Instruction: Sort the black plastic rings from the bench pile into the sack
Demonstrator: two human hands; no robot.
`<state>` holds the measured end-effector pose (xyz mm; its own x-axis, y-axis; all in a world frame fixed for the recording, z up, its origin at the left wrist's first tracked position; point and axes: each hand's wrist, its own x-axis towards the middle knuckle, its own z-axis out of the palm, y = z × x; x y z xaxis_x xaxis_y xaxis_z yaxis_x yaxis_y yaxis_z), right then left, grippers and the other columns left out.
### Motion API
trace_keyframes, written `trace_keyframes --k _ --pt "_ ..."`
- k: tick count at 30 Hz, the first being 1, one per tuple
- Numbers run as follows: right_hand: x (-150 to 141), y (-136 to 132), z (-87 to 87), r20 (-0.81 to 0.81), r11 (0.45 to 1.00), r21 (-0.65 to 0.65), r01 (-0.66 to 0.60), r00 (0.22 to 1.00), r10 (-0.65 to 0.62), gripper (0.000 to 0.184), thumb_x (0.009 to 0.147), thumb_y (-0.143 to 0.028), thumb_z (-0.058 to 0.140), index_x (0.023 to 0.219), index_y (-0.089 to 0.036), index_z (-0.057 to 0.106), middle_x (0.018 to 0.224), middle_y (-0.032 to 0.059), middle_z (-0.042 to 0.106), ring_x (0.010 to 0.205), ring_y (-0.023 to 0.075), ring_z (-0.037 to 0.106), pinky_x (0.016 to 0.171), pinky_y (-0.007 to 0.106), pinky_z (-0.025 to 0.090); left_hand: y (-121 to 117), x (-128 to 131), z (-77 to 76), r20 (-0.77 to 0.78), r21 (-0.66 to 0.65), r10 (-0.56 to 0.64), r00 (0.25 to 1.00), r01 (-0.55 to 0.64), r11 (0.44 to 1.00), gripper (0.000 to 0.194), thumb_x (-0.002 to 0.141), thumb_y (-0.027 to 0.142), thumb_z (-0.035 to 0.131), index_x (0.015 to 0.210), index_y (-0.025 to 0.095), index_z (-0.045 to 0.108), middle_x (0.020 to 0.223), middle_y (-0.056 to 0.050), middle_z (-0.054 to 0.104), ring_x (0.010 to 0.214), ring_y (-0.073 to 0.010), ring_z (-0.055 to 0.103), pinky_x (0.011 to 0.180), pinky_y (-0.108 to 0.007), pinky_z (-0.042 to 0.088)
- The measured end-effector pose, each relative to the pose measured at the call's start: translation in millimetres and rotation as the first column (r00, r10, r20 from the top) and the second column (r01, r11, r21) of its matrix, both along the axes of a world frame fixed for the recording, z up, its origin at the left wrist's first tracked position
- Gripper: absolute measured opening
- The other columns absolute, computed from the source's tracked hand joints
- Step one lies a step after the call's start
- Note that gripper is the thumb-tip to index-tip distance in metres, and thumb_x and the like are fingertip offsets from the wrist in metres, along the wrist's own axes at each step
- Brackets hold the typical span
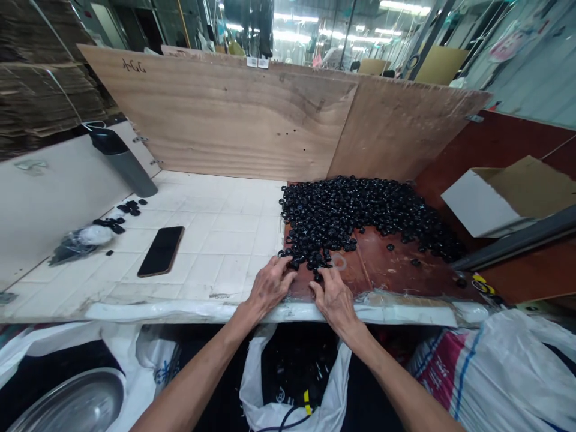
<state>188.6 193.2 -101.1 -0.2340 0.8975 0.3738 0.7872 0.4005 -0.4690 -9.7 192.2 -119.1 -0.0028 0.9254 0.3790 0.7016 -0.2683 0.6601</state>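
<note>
Spreading their fingers wide, the person rests the left hand (270, 287) and right hand (332, 298) palm down at the near edge of a heap of small glossy black rings (355, 216), wrists low and forearms angling in from below. Both hands stay open, with curved fingertips among the rings; neither visibly has hold of one, though a ring caught between the fingers would be too small to tell. The heap lies on a scuffed reddish-brown board (387, 264), spilling slightly towards the hands, with a few stray rings dotted across the bare surface to the right. A white-wrapped front edge (270, 312) runs just past the wrists. To the left, the board meets white tiled worktop (211, 240), which carries a black smartphone (161, 251), a small scatter of black rings (123, 213) and a clear plastic bag (76, 247). A grey bottle (122, 162) lies tilted against the left wall. Behind the heap stands a grainy plywood panel (216, 114), while an open cardboard box (508, 198) sits at the right. Below the edge, a white plastic bag (292, 390) hangs open between a steel basin (72, 402) and a woven sack (495, 372).
</note>
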Motion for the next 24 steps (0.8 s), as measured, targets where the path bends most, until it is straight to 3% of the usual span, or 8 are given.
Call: trace_keyframes --k 3,7,12,15,19,24 --pt "-2 5 -8.6 0.047 1.0 0.008 -0.018 0.999 0.017 0.01 0.089 -0.021 0.052 0.088 -0.019 0.061 0.089 0.007 0.059 0.071 0.0196 0.06 0.063 0.029 0.045 15 10 6.1 -0.145 -0.05 0.012 0.989 -0.019 0.999 0.016 0.09 0.015 0.053 0.098 0.021 0.066 0.094 -0.007 0.062 0.086 -0.0217 0.063 0.075 -0.03 0.05" --pt "0 1 -13.8 -0.106 0.996 -0.023 -0.086 0.991 0.083 0.005 0.085 -0.016 0.055 0.081 -0.02 0.056 0.079 0.0025 0.056 0.07 0.0174 0.056 0.068 0.028 0.045 9 11 17.2 -0.216 -0.137 0.009 0.976 -0.04 0.99 0.012 0.087 0.015 0.055 0.081 0.019 0.064 0.086 -0.006 0.063 0.078 -0.0219 0.063 0.071 -0.031 0.048" --pt "2 -7 -11.7 -0.268 0.988 -0.068 -0.138 0.957 0.115 0.012 0.086 -0.018 0.057 0.075 -0.02 0.051 0.079 0.0021 0.056 0.068 0.015 0.055 0.062 0.026 0.045 -7 7 27.4 -0.208 -0.163 -0.005 0.978 -0.029 0.986 0.012 0.084 0.014 0.055 0.088 0.019 0.065 0.089 -0.007 0.066 0.082 -0.022 0.065 0.075 -0.032 0.049" --pt "3 -10 -12.6 -0.313 0.987 -0.07 -0.146 0.942 0.117 0.015 0.088 -0.02 0.057 0.074 -0.02 0.051 0.082 0.0036 0.058 0.071 0.0155 0.057 0.063 0.025 0.047 -14 5 24.1 -0.137 -0.112 -0.015 0.99 -0.001 0.994 0.022 0.08 0.008 0.053 0.096 0.019 0.063 0.092 -0.005 0.066 0.085 -0.0204 0.065 0.08 -0.032 0.051" --pt "6 -11 -14.6 -0.345 0.989 -0.095 -0.111 0.936 0.072 0.005 0.088 -0.023 0.059 0.084 -0.019 0.058 0.083 0.0026 0.061 0.065 0.0137 0.057 0.063 0.026 0.05 -16 8 9.1 -0.113 -0.119 -0.051 0.992 0.038 0.992 0.029 0.08 0.016 0.061 0.109 0.021 0.061 0.101 -0.004 0.065 0.089 -0.0204 0.065 0.082 -0.032 0.053" --pt "8 -7 -9.5 -0.425 0.985 -0.107 -0.133 0.902 0.076 0.014 0.086 -0.023 0.06 0.098 -0.019 0.065 0.088 0.0044 0.065 0.073 0.0166 0.065 0.066 0.027 0.055 -10 19 4.2 -0.178 -0.11 -0.059 0.982 0.039 0.993 0.022 0.086 0.018 0.058 0.108 0.023 0.061 0.113 -0.005 0.064 0.104 -0.0223 0.064 0.087 -0.033 0.053"
